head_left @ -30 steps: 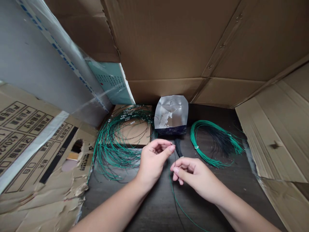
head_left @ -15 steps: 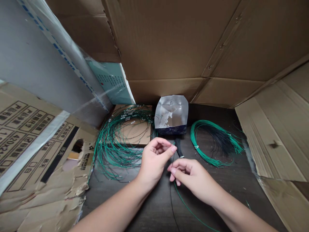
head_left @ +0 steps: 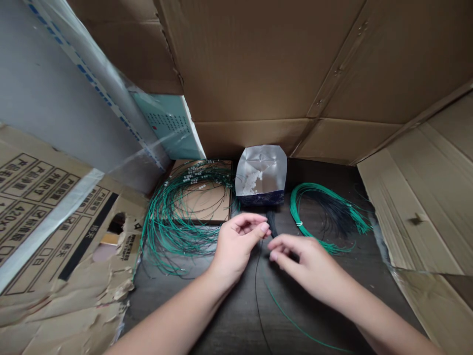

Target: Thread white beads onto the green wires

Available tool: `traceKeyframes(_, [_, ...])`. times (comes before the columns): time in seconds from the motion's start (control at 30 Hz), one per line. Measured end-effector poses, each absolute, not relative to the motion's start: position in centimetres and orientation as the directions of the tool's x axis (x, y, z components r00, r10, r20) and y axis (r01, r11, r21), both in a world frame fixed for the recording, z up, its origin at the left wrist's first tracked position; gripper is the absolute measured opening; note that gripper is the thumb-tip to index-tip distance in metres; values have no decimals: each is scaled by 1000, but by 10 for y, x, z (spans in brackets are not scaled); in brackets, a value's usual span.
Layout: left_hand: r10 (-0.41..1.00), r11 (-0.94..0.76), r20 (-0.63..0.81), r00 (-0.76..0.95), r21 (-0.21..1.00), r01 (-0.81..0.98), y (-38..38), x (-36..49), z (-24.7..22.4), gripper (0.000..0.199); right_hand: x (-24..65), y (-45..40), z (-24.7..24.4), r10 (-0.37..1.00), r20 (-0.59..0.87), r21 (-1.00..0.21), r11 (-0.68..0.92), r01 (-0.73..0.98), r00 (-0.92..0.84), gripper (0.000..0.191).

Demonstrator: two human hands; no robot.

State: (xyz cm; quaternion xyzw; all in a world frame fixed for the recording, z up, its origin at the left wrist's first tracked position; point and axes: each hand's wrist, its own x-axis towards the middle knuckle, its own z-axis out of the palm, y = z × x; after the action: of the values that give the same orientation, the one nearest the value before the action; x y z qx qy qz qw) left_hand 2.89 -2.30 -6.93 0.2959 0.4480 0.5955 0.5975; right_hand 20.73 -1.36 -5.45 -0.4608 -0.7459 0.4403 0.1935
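My left hand (head_left: 236, 244) is pinched at the thumb and forefinger around the upper end of a thin black wire (head_left: 257, 291), which hangs down toward the front. Just to the right, my right hand (head_left: 301, 259) has its thumb and forefinger apart, with nothing visible between them. A green wire (head_left: 288, 315) curves below both hands. Behind them stands an open silver bag (head_left: 271, 167) with small white pieces (head_left: 253, 182) inside. A bundle of black wires (head_left: 271, 224) lies between the bag and my hands.
Green and black wires with white pieces (head_left: 162, 222) lie over a flat cardboard box (head_left: 207, 197) at left. A tied green coil (head_left: 295, 212) lies at right. Cardboard walls (head_left: 251, 64) and a printed carton (head_left: 40, 217) surround the dark table (head_left: 177, 296).
My right hand has let go of the wire and moved slightly right, its fingers now apart. My left hand has stayed nearly in place.
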Motion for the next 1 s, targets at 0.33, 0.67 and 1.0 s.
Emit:
traceKeyframes(0.33, [969,224,-248,2,869,-441,-15,27,-85,44,195,26,-84,769,592,-665,635,393,-242,19])
traceKeyframes(0.67, [974,208,-225,5,891,-403,-9,26,-94,35,197,25,-105,639,732,-558,762,328,-238,27])
traceKeyframes(1.0, [990,-36,19,-142,992,-122,-19,26,-93,4,199,17,-103,657,720,-590,750,299,-225,29])
